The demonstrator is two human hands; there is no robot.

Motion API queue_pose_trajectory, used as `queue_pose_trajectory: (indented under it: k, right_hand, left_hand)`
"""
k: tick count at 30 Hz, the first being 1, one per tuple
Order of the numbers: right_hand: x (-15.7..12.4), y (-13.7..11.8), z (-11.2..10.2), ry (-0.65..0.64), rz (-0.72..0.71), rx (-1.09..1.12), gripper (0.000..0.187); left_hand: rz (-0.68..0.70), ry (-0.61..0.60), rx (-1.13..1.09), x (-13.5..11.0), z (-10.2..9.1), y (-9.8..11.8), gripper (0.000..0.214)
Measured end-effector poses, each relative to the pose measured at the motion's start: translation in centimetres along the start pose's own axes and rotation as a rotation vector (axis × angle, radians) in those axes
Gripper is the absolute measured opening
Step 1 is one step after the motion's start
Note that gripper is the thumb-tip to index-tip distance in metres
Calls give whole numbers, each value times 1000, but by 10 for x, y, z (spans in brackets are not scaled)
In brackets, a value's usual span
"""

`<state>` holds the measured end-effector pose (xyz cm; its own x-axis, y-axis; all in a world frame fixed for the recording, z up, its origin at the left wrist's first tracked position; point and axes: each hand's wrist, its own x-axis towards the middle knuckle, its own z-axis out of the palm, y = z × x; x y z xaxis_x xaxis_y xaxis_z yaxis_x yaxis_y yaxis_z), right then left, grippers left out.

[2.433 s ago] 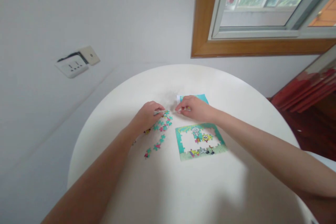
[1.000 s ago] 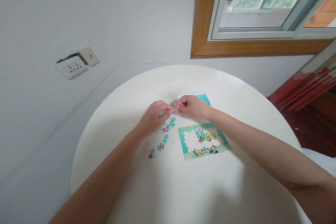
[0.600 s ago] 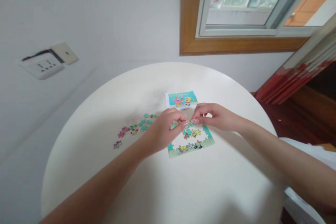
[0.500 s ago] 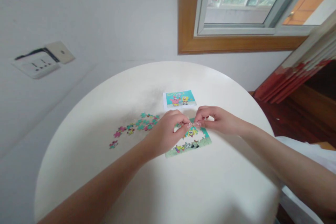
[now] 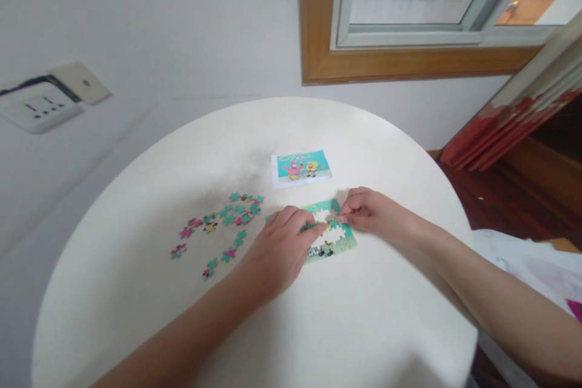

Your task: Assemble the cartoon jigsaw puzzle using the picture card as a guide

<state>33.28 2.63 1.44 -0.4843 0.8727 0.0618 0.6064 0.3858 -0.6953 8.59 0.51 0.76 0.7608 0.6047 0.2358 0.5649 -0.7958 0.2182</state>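
A partly assembled jigsaw puzzle (image 5: 349, 244) lies on the round white table, its teal and pale-green border around a white gap. My left hand (image 5: 284, 242) reaches over the puzzle's left side, thumb and forefinger pinched on a small yellowish puzzle piece (image 5: 325, 227); the hand hides part of the border. At the upper right edge, the fingertips of my right hand (image 5: 366, 209) are closed on a small puzzle piece (image 5: 336, 217), blurred and mostly covered. Loose puzzle pieces (image 5: 228, 218), teal, pink and yellow, are scattered to the left of my left hand.
Behind the puzzle lies a cartoon picture card (image 5: 303, 167) with a white margin. The round white table (image 5: 345, 327) stands against a wall with a socket (image 5: 43, 106). A wood-framed window (image 5: 409, 63) is at the back, with a red and white curtain (image 5: 495, 124) on the right.
My hands, which met fingertip to fingertip over the puzzle, are now slightly apart. The view has shifted, showing more loose pieces beside my left forearm.
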Motion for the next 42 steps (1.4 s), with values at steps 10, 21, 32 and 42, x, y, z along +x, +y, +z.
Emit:
queue_pose_trajectory:
  k: [10,21,32,42]
  right_hand:
    - [0,4,4,-9,43,-1,25]
    - [-4,3,-4,-62,86,70,26]
    - [-6,-7,-3,-53,-15,-22,23]
    - [-5,-6,-6,-101,-54,-164,18]
  left_hand:
    - [24,-54,36,2,-1,0,35]
    - [21,-73,-25,3,-1,-3,38]
    - [23,-48,-59,4,-1,-7,38]
    - [15,-70,-51,3,-2,-7,39]
